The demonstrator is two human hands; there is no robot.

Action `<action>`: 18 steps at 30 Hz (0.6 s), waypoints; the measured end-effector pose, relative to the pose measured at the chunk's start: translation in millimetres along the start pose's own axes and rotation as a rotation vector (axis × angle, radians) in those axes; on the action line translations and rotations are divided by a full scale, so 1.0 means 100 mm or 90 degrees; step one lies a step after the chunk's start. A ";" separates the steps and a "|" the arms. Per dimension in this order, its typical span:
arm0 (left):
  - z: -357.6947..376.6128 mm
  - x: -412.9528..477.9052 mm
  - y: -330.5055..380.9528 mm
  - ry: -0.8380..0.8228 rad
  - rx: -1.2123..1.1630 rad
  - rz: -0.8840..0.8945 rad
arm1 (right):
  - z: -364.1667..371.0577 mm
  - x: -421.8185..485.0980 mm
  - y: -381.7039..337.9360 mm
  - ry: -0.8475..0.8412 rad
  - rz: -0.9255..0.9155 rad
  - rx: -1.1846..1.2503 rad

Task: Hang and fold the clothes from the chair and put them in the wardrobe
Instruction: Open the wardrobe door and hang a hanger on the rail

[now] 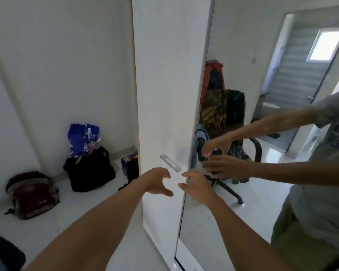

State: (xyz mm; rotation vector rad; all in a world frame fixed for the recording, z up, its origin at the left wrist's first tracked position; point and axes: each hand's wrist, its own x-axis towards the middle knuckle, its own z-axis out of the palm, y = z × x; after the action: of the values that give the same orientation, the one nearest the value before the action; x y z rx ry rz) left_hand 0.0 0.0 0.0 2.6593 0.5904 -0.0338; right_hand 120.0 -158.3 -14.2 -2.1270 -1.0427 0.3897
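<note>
A tall white wardrobe door (170, 79) stands in front of me, with a small grey handle (170, 162) at hand height. To its right is a mirrored door (233, 45). My left hand (157, 180) is open just below the handle, fingers spread. My right hand (196, 184) is open at the seam between the two doors. Neither holds anything. The mirror reflects the chair (229, 133) behind me, piled with clothes: a red and black garment, a brown patterned one, a dark one and a blue one.
On the white floor to the left lie a maroon backpack (32, 194), a black bag (90, 171) with a blue plastic bag (82, 138) behind it, and a blue box (129, 163) against the wardrobe. The mirror also reflects me and a doorway.
</note>
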 end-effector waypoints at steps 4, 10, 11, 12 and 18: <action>0.09 0.39 0.03 0.000 -0.018 0.017 | 0.03 0.25 0.09 0.001 0.001 -0.024; 0.21 0.79 -0.12 -0.013 -0.037 0.050 | 0.09 0.32 0.23 0.053 -0.014 0.015; 0.23 0.83 -0.14 -0.024 -0.038 0.053 | 0.10 0.32 0.23 0.059 -0.014 0.020; 0.24 0.86 -0.14 -0.037 -0.032 0.059 | 0.11 0.34 0.24 0.066 -0.019 0.023; 0.28 0.92 -0.20 -0.039 -0.016 0.104 | 0.20 0.37 0.23 0.096 -0.033 0.080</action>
State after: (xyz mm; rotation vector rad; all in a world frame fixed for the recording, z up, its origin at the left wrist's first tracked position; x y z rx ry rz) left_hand 77.6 42.2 -44.0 2.6630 0.3505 -0.0608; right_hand 145.7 -129.3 -43.3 -1.9807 -0.9599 0.2577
